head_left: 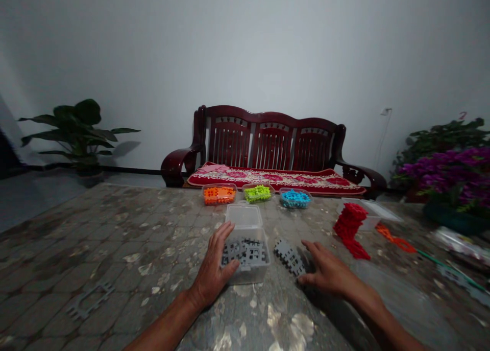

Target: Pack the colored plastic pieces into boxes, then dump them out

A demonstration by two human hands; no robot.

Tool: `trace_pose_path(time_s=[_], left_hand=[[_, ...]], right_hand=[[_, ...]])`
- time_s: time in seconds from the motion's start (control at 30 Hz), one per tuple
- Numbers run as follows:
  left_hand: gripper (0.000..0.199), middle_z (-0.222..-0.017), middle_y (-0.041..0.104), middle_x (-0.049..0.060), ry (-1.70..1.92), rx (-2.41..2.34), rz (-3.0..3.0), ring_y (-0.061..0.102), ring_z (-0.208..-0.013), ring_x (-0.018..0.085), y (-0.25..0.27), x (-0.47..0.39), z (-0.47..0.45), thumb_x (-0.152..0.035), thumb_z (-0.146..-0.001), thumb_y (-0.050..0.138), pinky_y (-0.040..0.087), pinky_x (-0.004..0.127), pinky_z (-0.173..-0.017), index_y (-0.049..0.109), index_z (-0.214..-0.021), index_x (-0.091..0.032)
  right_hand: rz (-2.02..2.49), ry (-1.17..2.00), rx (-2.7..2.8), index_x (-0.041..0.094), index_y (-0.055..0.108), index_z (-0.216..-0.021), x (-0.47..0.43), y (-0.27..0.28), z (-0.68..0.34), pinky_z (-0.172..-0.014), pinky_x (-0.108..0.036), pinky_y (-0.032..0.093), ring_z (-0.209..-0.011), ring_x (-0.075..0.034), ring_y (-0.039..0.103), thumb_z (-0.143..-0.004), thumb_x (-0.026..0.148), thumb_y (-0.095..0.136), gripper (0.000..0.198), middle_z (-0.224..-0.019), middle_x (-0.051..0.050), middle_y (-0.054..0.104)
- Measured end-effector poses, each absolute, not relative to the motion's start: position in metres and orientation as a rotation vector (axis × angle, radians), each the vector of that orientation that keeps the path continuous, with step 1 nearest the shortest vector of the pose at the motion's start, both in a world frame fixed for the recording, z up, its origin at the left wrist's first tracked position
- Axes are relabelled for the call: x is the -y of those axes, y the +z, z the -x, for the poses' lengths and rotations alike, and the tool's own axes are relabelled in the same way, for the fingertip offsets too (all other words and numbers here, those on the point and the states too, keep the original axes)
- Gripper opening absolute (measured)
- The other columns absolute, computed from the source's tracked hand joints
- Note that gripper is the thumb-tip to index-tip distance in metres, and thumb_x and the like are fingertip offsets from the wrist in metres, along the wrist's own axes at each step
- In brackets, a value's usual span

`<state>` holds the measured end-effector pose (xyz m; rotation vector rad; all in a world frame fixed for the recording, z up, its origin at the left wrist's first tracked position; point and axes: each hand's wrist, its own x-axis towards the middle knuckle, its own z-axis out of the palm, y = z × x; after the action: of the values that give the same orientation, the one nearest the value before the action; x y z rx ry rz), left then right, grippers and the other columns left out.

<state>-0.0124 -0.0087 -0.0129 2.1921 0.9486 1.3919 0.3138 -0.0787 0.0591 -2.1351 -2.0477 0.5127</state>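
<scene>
I see left hand (214, 269) spread, unclenched, against clear box (248, 277) at its 9 o'clock (grey pieces (243, 250) inside). Right hand (327, 270) half-open by grey block (290, 259), box's 3 o'clock; contact unclear. Tubs (282, 202) at 12: orange, lime, blue pieces.

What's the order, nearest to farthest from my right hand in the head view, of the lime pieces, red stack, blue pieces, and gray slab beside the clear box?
1. Gray slab: just left of your right hand.
2. Red stack: beyond that hand, to its right.
3. Blue pieces: far row, right end.
4. Lime pieces: far row, middle.
</scene>
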Motion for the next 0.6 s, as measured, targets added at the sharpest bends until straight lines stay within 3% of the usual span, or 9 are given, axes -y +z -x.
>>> trace_pose_path(time_s=[0.1, 0.4, 0.6], left_hand=[[0.064, -0.157, 0.037, 0.013, 1.382, -0.947, -2.187, 0.033, -0.147, 0.035, -0.013, 0.009, 0.013, -0.051, -0.097, 0.049, 0.028, 0.059, -0.12, 0.033, -0.154, -0.028], [0.064, -0.158, 0.033, 0.014, 1.365, -0.944, -2.196, 0.029, -0.148, 0.036, -0.014, 0.009, 0.012, -0.051, -0.098, 0.047, 0.025, 0.061, -0.12, 0.029, -0.155, -0.028], [0.069, -0.157, 0.033, 0.015, 1.381, -0.929, -2.169, 0.03, -0.148, 0.036, -0.013, 0.01, 0.011, -0.055, -0.096, 0.049, 0.025, 0.06, -0.121, 0.028, -0.155, -0.026]], right_hand=[[2.233, 0.463, 2.053, 0.015, 0.04, -0.153, 0.093, 0.056, -0.311, -0.106, -0.045, 0.042, -0.134, -0.038, 0.048, -0.065, 0.043, 0.075, 0.099, -0.147, -0.021, 0.051], [2.217, 0.288, 2.024, 0.011, 0.044, -0.149, 0.104, 0.037, -0.319, -0.102, -0.046, 0.046, -0.123, -0.036, 0.059, -0.073, 0.032, 0.063, 0.081, -0.135, -0.021, 0.061], [1.765, 0.297, 1.948, 0.019, 0.051, -0.142, 0.088, 0.07, -0.311, -0.096, -0.046, 0.052, -0.11, -0.03, 0.066, -0.077, 0.038, 0.062, 0.069, -0.128, -0.014, 0.066]])
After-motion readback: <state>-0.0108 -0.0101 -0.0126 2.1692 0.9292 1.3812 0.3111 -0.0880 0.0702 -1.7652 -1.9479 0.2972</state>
